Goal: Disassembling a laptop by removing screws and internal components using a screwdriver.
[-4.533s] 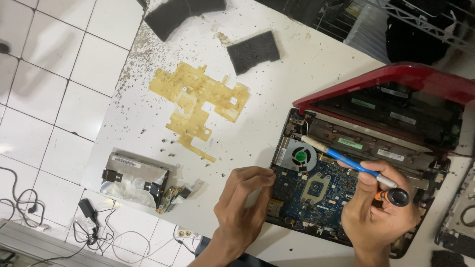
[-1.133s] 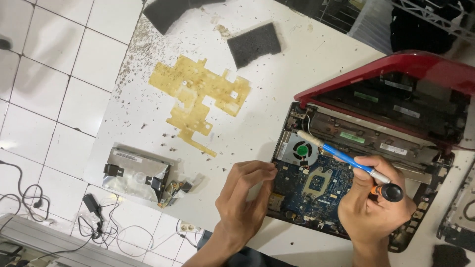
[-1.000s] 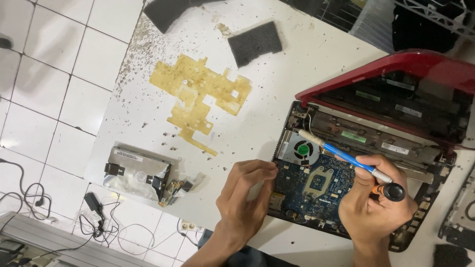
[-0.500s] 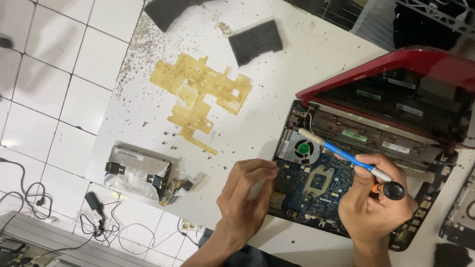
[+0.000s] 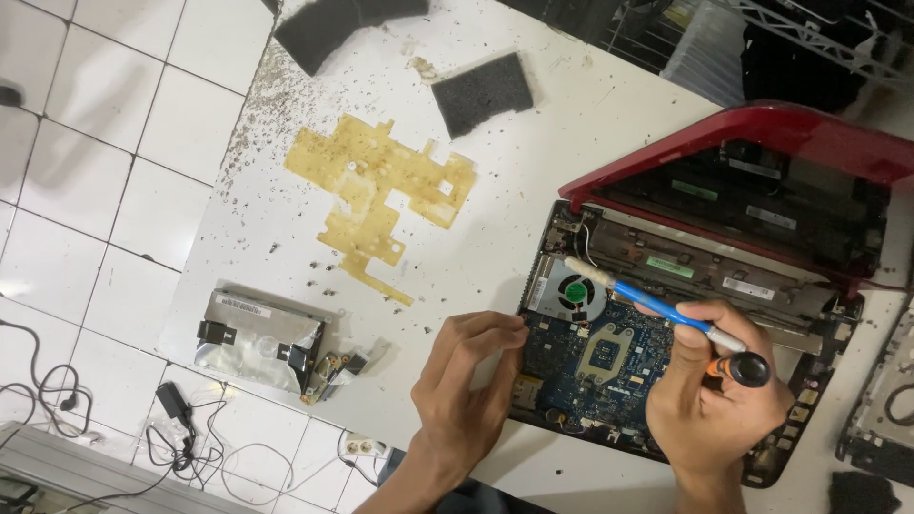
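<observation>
On the far left I see tangled cables (image 5: 143, 447) on the tiled floor, then a silver drive in foil (image 5: 257, 340) lying on the white table (image 5: 514, 181), well apart from the laptop. Beyond it lies a yellow film sheet (image 5: 376, 195), with two dark foam pads (image 5: 483, 92) at the far edge. So, as I judge it, the covers and several parts are already out.

My left hand (image 5: 471, 381) rests curled on the near left edge of the open red laptop (image 5: 762, 128), fingertips on the blue board (image 5: 595, 366), grasping nothing that I can make out. The fan (image 5: 574, 288) sits in place at the board's far left corner.

My right hand (image 5: 714, 400) is clenched around a blue brush (image 5: 647, 297), bristles at the fan, and an orange-and-black screwdriver (image 5: 738, 366). The board itself remains mounted.
</observation>
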